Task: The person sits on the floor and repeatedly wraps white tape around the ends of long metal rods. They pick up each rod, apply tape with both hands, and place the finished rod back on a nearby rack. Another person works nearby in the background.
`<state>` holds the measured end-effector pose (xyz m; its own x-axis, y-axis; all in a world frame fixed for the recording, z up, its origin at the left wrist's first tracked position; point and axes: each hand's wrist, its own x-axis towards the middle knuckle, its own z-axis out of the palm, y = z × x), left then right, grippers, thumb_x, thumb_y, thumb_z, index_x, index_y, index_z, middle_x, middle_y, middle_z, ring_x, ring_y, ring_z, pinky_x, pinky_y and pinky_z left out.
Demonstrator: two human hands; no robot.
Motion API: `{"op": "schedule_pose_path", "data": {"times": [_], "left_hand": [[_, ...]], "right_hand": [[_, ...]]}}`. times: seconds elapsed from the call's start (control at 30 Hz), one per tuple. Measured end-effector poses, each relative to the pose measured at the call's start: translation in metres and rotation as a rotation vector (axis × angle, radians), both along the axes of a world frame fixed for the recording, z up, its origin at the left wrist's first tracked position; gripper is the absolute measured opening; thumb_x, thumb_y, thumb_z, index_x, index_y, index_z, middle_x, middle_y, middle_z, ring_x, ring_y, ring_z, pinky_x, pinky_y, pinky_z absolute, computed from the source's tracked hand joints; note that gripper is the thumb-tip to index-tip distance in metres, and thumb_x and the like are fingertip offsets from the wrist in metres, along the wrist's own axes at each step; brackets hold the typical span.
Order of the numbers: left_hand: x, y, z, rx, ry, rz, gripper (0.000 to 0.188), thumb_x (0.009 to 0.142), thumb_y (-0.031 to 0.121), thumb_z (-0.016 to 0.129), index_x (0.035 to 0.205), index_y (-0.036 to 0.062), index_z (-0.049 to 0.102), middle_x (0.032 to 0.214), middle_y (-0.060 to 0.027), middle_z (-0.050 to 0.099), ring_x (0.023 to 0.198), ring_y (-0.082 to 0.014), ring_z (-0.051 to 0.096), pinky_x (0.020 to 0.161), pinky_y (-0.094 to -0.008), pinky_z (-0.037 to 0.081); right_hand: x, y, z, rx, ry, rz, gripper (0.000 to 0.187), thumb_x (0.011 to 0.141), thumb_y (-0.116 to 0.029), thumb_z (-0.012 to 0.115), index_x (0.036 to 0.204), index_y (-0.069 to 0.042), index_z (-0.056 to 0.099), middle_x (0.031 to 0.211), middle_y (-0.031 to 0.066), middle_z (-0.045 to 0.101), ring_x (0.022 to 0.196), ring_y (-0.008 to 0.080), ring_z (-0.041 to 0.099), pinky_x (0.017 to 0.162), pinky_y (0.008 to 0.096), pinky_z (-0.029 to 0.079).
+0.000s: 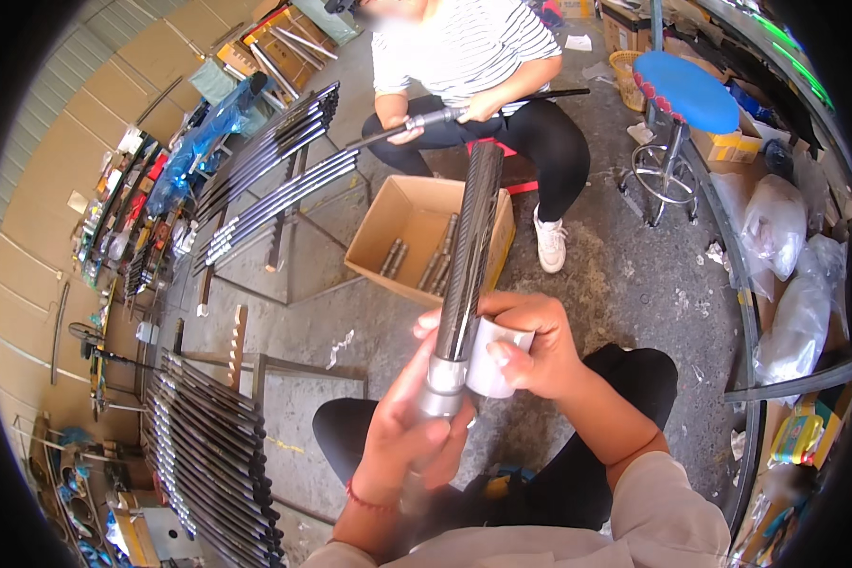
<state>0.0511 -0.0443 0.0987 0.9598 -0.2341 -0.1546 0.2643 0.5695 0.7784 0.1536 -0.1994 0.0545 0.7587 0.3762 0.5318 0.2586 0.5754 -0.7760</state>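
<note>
A dark, woven-patterned tube with a silver metal collar points away from me over my lap. My left hand, with a red string on its wrist, is wrapped round the collar end; its lower part is blurred. In my right hand is a white roll, apparently of tape, pinched between thumb and fingers. The roll sits against the right side of the tube, just by the collar. Whether a strip runs from it onto the tube, I cannot tell.
An open cardboard box with several metal pieces stands beyond my hands. A person sits opposite, holding another dark rod. Racks of dark tubes stand at left. A blue stool and plastic bags are at right.
</note>
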Motion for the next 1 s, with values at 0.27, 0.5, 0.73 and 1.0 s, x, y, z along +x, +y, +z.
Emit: {"op": "schedule_pose_path", "data": {"times": [0.27, 0.5, 0.73, 1.0], "left_hand": [[-0.002, -0.001, -0.044, -1.212, 0.25, -0.37, 0.056, 0.094, 0.015, 0.06, 0.137, 0.0021, 0.028, 0.081, -0.0088, 0.043, 0.039, -0.0053, 0.036, 0.028, -0.0188, 0.03], [0.008, 0.001, -0.018, 0.464, -0.05, -0.055, 0.085, 0.086, 0.007, 0.066, 0.151, 0.0093, 0.012, 0.108, -0.0166, 0.056, 0.073, -0.018, 0.062, 0.067, -0.0311, 0.054], [-0.007, -0.003, -0.022, 1.097, -0.314, 0.005, 0.079, 0.088, -0.002, 0.056, 0.153, 0.0086, 0.014, 0.092, -0.0085, 0.059, 0.061, -0.0078, 0.051, 0.059, -0.0212, 0.043], [0.001, -0.001, -0.019, -0.186, 0.09, -0.167, 0.085, 0.093, 0.029, 0.061, 0.154, 0.025, 0.002, 0.07, -0.0079, 0.045, 0.036, -0.0086, 0.036, 0.03, -0.02, 0.029]], "right_hand": [[0.0, 0.009, 0.001, 0.188, 0.068, 0.213, 0.053, 0.089, -0.038, 0.057, 0.09, 0.014, 0.066, 0.105, 0.0294, 0.064, 0.097, 0.0385, 0.067, 0.086, 0.0471, 0.054], [0.011, 0.001, -0.028, 0.138, 0.286, 0.029, 0.045, 0.091, -0.029, 0.059, 0.099, 0.014, 0.064, 0.098, 0.0226, 0.068, 0.088, 0.0308, 0.07, 0.08, 0.0418, 0.057], [0.011, -0.008, -0.025, -0.053, 0.268, -0.123, 0.044, 0.091, -0.03, 0.057, 0.102, 0.012, 0.065, 0.095, 0.022, 0.069, 0.087, 0.0304, 0.07, 0.081, 0.04, 0.057], [0.015, -0.003, -0.021, 0.146, 0.114, 0.051, 0.069, 0.088, -0.048, 0.058, 0.102, 0.019, 0.06, 0.103, 0.0273, 0.064, 0.091, 0.0348, 0.068, 0.085, 0.0459, 0.055]]}}
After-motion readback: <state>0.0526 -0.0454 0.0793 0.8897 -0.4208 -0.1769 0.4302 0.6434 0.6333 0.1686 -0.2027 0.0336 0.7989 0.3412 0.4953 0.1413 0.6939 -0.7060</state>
